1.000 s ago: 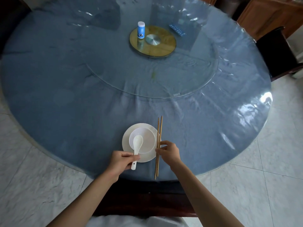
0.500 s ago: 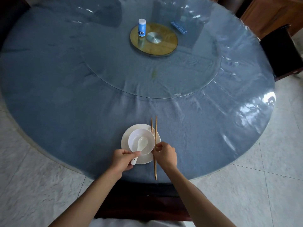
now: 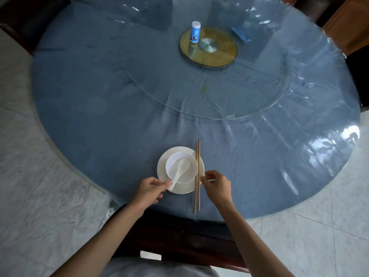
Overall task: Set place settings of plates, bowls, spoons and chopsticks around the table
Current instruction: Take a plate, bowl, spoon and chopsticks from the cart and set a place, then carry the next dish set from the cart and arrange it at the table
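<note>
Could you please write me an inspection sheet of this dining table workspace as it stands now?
Surface: round table under clear plastic, glass turntable at its centre.
Job's things: bowl on plate, spoon in the bowl, chopsticks across the plate's right edge.
Clutter: small bottle, blue pack.
Grippers: left hand pinches the spoon handle; right hand open beside the chopsticks.
Cables: nothing seen.
Surroundings: tiled floor, wooden cabinet.

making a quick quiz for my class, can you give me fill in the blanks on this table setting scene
1. The white ceramic spoon rests with its scoop inside the white ____.
2. The small white bowl sits on the round white ____.
3. The pair of wooden chopsticks lies along the plate's ____ side.
4. The left hand pinches the spoon's ____.

Missing words: bowl; plate; right; handle
</note>
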`<state>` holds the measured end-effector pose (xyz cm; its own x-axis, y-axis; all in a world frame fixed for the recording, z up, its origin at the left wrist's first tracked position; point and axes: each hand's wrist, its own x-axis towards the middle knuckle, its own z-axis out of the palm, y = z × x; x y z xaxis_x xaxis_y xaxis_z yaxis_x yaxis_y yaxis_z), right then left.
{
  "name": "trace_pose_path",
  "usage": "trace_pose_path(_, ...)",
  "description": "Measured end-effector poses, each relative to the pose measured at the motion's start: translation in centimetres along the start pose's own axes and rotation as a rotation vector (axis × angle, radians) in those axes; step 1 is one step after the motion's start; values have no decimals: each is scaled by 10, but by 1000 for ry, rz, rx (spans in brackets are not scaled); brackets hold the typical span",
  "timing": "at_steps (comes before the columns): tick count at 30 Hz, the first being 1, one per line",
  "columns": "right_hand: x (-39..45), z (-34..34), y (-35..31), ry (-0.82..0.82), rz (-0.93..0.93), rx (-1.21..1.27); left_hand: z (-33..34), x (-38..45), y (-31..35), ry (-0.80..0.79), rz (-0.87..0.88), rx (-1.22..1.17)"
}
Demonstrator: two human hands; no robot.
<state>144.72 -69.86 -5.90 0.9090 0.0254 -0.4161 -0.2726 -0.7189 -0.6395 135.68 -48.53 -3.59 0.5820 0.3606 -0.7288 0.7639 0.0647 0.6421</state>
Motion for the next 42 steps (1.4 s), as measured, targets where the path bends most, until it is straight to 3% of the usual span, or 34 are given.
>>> trace_pose_path(2,-7,-9,-16,77,-93,-12,-11,-11,3,27,104,49)
trace_pose_path(6,-35,-13,-61,204,-468,-121,-52,-37,-3,186,454,468)
trace_pose_path(9,-63,-3,-95,140,-779,-292,-88,-63,-16,351,697,650)
trace_pose_path(13,-99,20,-136,44,-1094,-448,-139,-95,-44,499,777,786)
trace_pose_path(20,-186,97,-202,-115,-1367,-542,-218,-177,-136,709,540,733)
trace_pose_path(31,-332,269,-272,-450,-1850,-564,-294,-304,-287,1081,131,417)
trace_pose_path(42,-500,453,-311,-928,-2162,-534,-357,-366,-413,1347,-349,199)
